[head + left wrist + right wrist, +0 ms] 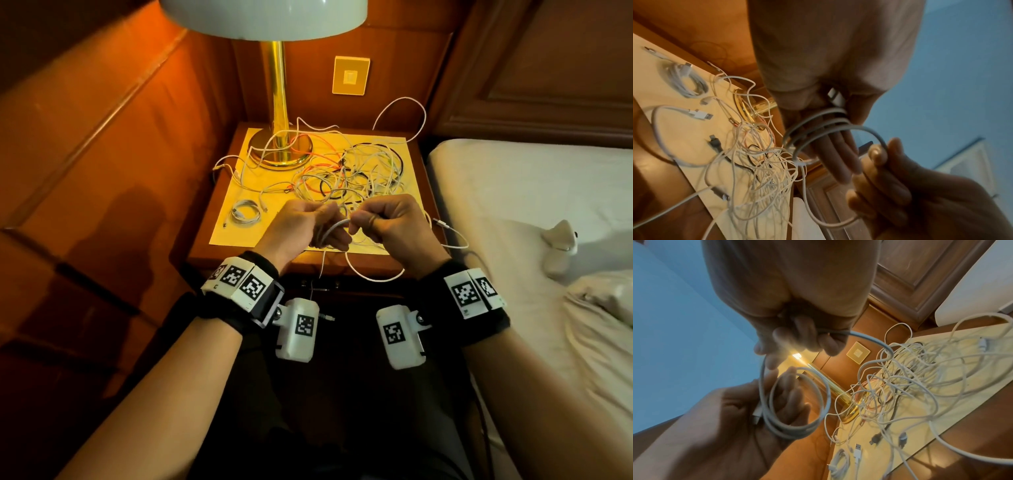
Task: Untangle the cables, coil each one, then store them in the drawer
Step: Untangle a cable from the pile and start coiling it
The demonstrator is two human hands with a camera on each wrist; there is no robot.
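I see a wooden nightstand under my hands, topped by a pale mat. Beyond my hands a big tangle of cables, mostly white with orange and black strands, lies on the mat. Beyond my left hand the brass lamp base stands on the mat, cables draped over it. Just left of my left hand a small coiled white cable lies apart from the tangle. Right of my right hand one white cable end trails over the nightstand's edge.

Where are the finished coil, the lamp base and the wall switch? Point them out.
finished coil (245,213): head view, on its bundled white loops.
lamp base (274,158): head view, on the brass foot's front rim.
wall switch (350,75): head view, on the plate's centre.
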